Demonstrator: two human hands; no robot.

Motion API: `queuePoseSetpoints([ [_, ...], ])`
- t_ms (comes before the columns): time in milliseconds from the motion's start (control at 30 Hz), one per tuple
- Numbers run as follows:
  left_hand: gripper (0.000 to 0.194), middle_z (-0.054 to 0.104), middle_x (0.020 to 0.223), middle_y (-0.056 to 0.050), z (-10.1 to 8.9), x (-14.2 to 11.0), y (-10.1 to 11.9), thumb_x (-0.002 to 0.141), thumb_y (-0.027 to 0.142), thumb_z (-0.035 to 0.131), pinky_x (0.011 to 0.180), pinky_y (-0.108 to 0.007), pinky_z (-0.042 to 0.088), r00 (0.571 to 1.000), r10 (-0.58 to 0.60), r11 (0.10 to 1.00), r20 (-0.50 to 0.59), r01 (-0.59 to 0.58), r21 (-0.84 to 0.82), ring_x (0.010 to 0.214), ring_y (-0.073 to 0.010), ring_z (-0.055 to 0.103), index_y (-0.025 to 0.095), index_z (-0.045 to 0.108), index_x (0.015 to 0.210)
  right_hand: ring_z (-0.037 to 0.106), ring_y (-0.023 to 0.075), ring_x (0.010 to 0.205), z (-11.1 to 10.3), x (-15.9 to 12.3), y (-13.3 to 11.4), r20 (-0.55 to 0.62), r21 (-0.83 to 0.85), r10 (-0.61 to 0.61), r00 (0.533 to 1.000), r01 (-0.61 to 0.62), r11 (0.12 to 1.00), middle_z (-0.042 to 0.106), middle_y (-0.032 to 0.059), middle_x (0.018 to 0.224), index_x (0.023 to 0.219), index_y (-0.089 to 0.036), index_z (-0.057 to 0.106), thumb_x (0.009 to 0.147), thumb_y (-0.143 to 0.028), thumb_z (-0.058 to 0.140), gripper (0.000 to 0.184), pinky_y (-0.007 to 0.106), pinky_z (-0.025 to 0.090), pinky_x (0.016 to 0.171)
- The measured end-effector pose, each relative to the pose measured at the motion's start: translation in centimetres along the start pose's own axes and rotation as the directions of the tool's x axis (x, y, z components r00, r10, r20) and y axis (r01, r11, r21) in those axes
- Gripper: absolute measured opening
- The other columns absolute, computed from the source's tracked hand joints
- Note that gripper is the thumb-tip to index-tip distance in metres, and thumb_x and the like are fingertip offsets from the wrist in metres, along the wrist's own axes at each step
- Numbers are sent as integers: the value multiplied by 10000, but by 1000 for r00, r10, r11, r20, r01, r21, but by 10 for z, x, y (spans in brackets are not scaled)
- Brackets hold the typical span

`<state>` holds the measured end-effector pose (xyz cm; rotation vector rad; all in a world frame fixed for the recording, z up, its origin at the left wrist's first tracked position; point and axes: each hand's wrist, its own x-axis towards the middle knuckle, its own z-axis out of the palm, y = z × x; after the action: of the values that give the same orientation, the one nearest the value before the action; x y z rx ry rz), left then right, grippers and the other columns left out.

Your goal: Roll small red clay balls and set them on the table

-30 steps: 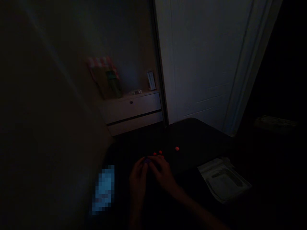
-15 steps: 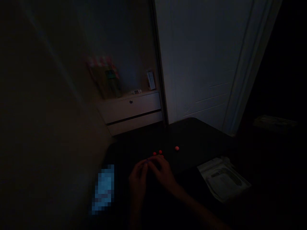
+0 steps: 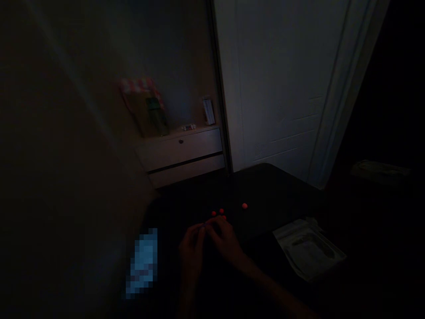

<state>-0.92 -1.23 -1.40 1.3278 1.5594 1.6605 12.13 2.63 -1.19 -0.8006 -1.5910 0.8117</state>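
Observation:
In the dim light my left hand (image 3: 192, 243) and my right hand (image 3: 226, 239) meet above the near part of a dark table (image 3: 275, 190). Thumbs and fingertips of both are pinched together around a small purplish piece (image 3: 205, 224), too dark and small to name. Just beyond my right fingers lie small red balls: one on the left (image 3: 214, 213), one a little farther back (image 3: 221, 211), and a third (image 3: 224, 217) partly hidden by the hand. A larger pinkish ball (image 3: 245, 206) rests apart from them to the right.
A pale flat packet (image 3: 308, 250) lies to the right of the table's near edge. At left is a bright pixelated patch (image 3: 142, 263). Behind the table stand a white drawer unit (image 3: 186, 150), with a checked-top bag (image 3: 142, 106) on it, and a white door (image 3: 272, 88).
Both hands stay in nearly the same place, with the fingertips shifting slightly around the small purplish piece. The balls on the table have not moved.

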Motion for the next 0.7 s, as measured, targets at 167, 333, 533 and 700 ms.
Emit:
queuePoseSetpoints([
  [167,478,794,1016,-115,2,0,3,791,609,749,879,-395,598,999,-4,999,-54,2,-34,961,-276,754,180,754,1002,694,218,960,0,-2,-2,-6,34,-10,1000,10,999,741,54,1005,1009,-215,719,993,-277,622,117,340,517,888],
  [333,495,793,1012,-113,4,0,6,761,619,773,883,-403,604,998,-13,996,-58,8,-84,956,-274,755,180,755,989,686,216,1037,-3,-4,-5,-10,52,-34,999,34,998,753,51,1092,1094,-231,729,1001,-259,633,136,353,503,964],
  [533,491,789,990,-109,3,0,3,754,611,782,882,-411,601,998,-25,997,-60,20,-77,942,-275,754,177,745,979,682,218,1030,-6,-4,-8,16,12,-88,996,87,996,768,32,1041,1062,-256,757,1018,-236,611,154,373,482,1003],
  [700,522,793,983,-115,2,0,2,743,638,778,850,-409,605,997,-44,997,-59,40,-70,916,-275,756,175,745,983,690,216,1003,-8,-1,-11,47,-6,-89,995,90,996,774,35,1007,1023,-243,756,1026,-241,590,166,379,479,1016],
])
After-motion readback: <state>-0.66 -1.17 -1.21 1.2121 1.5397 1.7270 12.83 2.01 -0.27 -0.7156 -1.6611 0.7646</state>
